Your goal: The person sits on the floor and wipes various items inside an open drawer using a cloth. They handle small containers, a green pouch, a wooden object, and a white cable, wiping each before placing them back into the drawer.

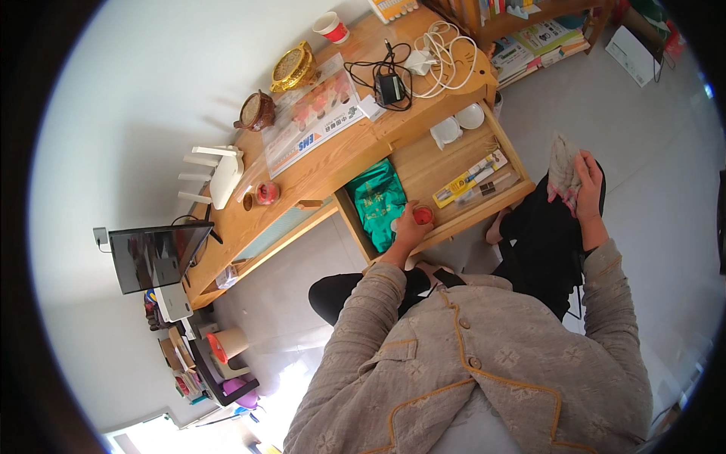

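My left hand [412,228] is at the front of the pulled-out wooden drawer [422,156], its fingers around a small clear jar [423,214] with red contents. Whether the jar rests on the drawer floor is hard to tell. Beside that hand lies a green foil bag [375,196] bearing writing. Also in the drawer are a carded pen-like tool [469,177], a clear packet [488,190] and two white round items, one a shallow dish [470,116]. Over my right knee, my right hand [590,180] grips a crumpled greyish cloth [564,167] with a pink edge.
On the desk [334,150] stand a white router [227,176], a second red-filled jar [266,193], a brown pot [256,110], a gold pot [294,67] and a paper cup [331,27]. A black power adapter [389,89] and white cables [448,57] lie near the drawer. A monitor [159,255] stands at the far end.
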`<state>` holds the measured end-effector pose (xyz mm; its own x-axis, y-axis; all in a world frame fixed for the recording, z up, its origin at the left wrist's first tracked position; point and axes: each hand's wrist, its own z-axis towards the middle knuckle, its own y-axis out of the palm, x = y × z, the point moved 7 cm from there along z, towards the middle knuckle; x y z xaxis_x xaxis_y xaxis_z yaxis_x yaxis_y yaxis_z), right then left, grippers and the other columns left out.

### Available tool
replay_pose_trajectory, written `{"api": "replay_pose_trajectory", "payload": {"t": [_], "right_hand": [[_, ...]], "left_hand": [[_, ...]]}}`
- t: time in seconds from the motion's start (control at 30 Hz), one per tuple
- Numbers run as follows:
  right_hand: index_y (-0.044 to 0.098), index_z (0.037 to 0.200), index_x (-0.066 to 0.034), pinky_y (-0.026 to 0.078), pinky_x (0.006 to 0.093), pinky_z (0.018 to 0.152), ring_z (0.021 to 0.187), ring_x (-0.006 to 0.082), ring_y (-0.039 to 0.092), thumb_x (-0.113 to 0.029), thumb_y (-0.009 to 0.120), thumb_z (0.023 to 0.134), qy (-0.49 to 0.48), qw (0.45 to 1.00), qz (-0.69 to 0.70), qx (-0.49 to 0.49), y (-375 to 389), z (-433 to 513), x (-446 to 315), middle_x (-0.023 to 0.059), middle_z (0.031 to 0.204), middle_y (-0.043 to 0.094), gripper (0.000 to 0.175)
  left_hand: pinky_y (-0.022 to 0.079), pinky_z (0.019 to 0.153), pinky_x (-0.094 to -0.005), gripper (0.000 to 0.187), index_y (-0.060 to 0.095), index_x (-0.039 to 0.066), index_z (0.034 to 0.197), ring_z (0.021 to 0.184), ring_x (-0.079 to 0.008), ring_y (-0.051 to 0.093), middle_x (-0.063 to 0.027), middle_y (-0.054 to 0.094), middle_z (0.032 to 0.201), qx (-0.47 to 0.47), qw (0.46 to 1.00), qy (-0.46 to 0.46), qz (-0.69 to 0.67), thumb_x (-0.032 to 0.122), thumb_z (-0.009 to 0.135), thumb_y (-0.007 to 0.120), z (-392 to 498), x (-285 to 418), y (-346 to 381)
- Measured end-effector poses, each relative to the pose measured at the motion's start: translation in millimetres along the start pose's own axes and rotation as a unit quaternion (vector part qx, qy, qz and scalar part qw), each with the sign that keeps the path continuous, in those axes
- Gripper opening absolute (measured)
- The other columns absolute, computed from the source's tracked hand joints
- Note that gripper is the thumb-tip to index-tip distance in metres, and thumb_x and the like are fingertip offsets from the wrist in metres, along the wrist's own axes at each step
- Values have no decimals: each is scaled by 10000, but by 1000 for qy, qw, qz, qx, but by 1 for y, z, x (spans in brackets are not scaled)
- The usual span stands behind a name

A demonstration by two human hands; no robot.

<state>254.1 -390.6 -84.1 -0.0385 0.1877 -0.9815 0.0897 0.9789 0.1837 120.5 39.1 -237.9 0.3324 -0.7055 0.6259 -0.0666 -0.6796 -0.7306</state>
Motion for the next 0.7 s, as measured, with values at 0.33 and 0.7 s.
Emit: {"api": "replay_pose_trajectory", "payload": {"t": [0.33,0.7], "right_hand": [[548,1231,26,509,294,853,949,198,639,-314,498,998,176,924,339,-29,-11,10,17,108,1094,653,415],[432,1377,29,437,376,1025,1210,267,545,-475,489,980,90,842,508,-157,-5,34,13,151,1334,548,644]], "left_hand": [[484,871,-435,685,450,57,1215,1021,-380,595,-215,602,1095,-6,999,8,34,228,674,833,1,-19,14],[382,974,-507,546,492,89,1254,1167,-372,477,-158,546,1212,-17,995,28,90,250,779,706,7,34,10]]}}
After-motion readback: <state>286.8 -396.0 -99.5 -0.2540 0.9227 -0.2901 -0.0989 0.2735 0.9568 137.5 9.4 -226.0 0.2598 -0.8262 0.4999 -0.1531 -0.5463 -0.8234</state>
